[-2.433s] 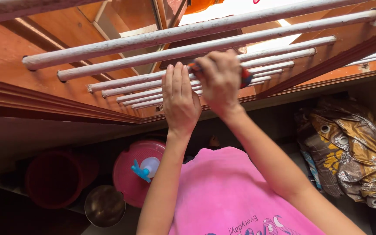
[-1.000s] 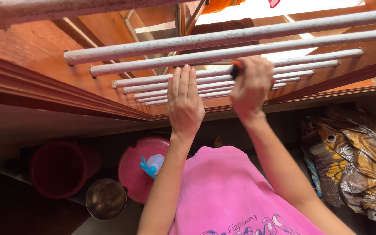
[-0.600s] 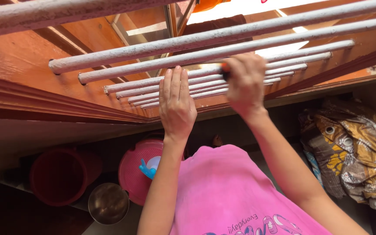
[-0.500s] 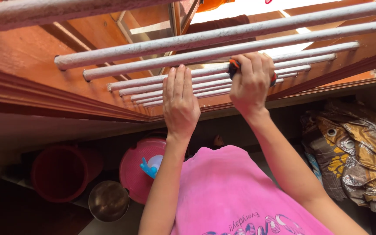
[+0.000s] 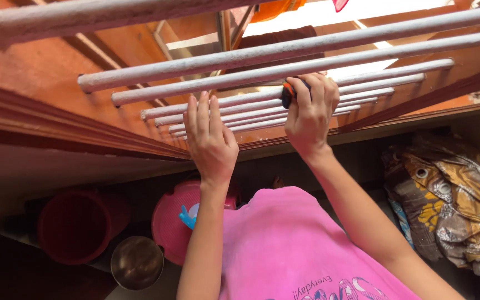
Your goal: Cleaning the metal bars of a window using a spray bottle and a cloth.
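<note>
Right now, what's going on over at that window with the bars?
A person in a pink shirt has both hands up at a row of whitish bars set in an orange-brown wooden frame. The left hand lies flat and open against the bars. The right hand is closed around a small orange and black object, pressing it to one bar. Below sit a pink basket, a red bucket, a metal bowl and a patterned cloth bundle.

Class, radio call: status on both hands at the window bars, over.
Left hand flat, fingers on a white bar. Right hand closed on orange-and-black tool against the bars. Nothing in the way.
</note>
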